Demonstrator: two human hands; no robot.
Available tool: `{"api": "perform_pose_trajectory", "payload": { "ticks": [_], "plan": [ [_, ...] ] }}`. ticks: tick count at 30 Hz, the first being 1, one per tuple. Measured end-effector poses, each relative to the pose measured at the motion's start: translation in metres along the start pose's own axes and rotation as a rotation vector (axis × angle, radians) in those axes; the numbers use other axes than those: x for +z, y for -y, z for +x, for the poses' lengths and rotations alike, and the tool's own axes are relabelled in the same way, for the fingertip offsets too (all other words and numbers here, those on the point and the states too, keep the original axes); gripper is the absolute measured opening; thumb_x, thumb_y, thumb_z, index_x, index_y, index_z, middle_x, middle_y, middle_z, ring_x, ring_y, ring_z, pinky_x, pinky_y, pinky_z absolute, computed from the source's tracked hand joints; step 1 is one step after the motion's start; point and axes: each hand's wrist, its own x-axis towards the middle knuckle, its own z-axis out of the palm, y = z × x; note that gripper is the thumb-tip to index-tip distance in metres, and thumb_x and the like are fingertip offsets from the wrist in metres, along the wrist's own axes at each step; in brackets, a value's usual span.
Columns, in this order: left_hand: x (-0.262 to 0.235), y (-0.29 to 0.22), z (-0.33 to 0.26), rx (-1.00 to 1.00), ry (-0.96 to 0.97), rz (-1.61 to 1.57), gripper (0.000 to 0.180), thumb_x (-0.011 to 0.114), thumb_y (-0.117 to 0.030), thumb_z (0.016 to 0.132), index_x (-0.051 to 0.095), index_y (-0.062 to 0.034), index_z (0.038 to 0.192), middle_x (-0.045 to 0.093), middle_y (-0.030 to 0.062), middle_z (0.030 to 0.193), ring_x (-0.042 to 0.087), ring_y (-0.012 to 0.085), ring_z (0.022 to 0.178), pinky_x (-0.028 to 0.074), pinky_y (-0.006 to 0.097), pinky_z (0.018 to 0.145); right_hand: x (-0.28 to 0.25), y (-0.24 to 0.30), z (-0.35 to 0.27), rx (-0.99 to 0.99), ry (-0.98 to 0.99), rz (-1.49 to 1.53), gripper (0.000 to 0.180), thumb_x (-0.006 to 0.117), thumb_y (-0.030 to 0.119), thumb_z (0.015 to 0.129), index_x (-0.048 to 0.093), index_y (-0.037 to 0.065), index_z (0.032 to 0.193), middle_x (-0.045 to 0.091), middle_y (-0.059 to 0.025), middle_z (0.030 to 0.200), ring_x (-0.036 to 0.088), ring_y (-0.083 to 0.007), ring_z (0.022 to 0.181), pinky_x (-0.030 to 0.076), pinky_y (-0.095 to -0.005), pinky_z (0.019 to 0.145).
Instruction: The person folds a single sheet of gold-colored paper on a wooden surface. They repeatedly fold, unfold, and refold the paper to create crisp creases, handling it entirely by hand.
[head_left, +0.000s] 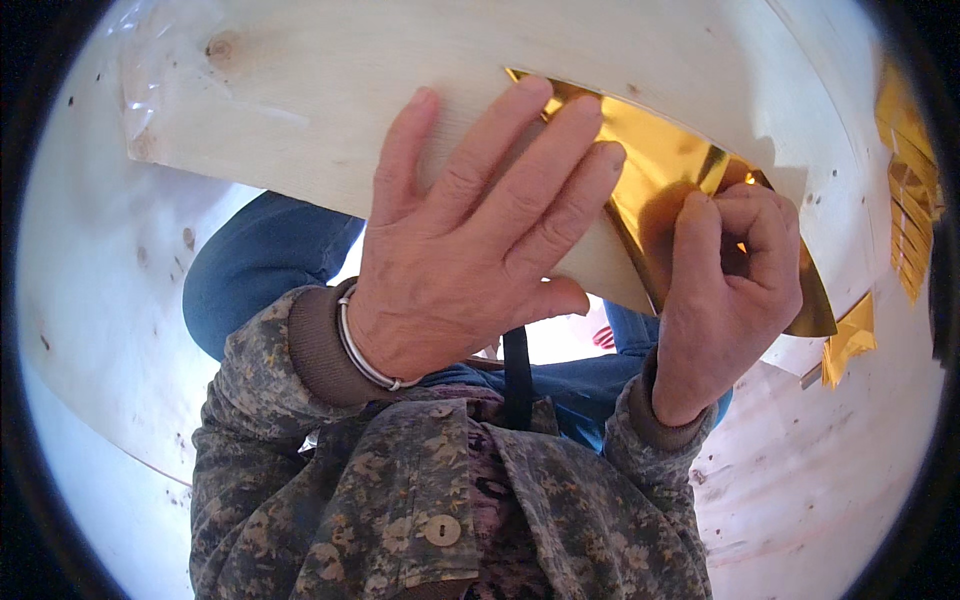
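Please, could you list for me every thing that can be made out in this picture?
Gold sheet: one, shiny gold, beneath both hands
Wooden board: one, pale, under the gold sheet
Cut gold pieces: at least two, gold, right edge; one has slits
Spotted surface: count unclear, pale with dark marks, below the board
Striped item: one, red and white, lower centre, mostly hidden
Strap: one, black, before the waist
Bracelet: one, silver-coloured, left wrist
Jacket: one, grey-brown patterned, bottom centre
Trousers: one pair, blue, behind the forearms
Left hand: one, bare, fingers spread over the sheet's left part
Right hand: one, bare, fingers curled at its right part
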Motion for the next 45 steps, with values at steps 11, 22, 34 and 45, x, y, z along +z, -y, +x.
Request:
{"api": "perform_pose_trajectory", "payload": {
  "ticks": [11, 22, 34, 45],
  "plan": [
    [-0.0034, -0.0011, 0.0021, -0.002, 0.033, 0.01, 0.078, 0.048, -0.069, 0.088, 0.054, -0.0111, 0.14, 0.05, 0.0098, 0.147, 0.041, 0.0307, 0.141, 0.015, 0.051, 0.119, -0.0031, -0.0005, -0.0007, 0.042, 0.044, 0.041, 0.011, 0.069, 0.0, 0.087, 0.06, 0.002, 0.08, 0.059, -0.0031, 0.087, 0.054, -0.0087, 0.075, 0.045, -0.0193, 0.067],
    [-0.003, 0.0012, 0.0017, 0.023, 0.032, 0.007, 0.077, 0.047, -0.068, 0.09, 0.053, -0.011, 0.141, 0.048, 0.0112, 0.148, 0.041, 0.0315, 0.14, 0.014, 0.051, 0.12, -0.0042, -0.0006, 0.0004, 0.034, 0.069, 0.013, 0.011, 0.069, 0.004, 0.088, 0.061, 0.003, 0.079, 0.058, -0.0027, 0.086, 0.054, -0.0079, 0.072, 0.045, -0.02, 0.063],
    [-0.002, 0.0015, 0.002, 0.027, 0.034, 0.019, 0.078, 0.046, -0.069, 0.09, 0.052, -0.0112, 0.142, 0.048, 0.0107, 0.148, 0.041, 0.0317, 0.14, 0.015, 0.052, 0.119, -0.003, 0.0007, 0.0012, 0.041, 0.062, 0.018, 0.013, 0.068, 0.001, 0.087, 0.06, 0.002, 0.078, 0.056, -0.0027, 0.085, 0.053, -0.0079, 0.071, 0.043, -0.0198, 0.062],
    [-0.0036, 0.0005, 0.0025, 0.023, 0.05, 0.038, 0.079, 0.045, -0.07, 0.09, 0.053, -0.0104, 0.141, 0.049, 0.0113, 0.148, 0.042, 0.032, 0.14, 0.014, 0.052, 0.119, -0.0011, -0.0012, 0.0014, 0.041, 0.05, 0.028, 0.013, 0.068, 0.002, 0.088, 0.06, 0.002, 0.077, 0.056, -0.0028, 0.085, 0.051, -0.0069, 0.069, 0.042, -0.0194, 0.06]
  ]
}}
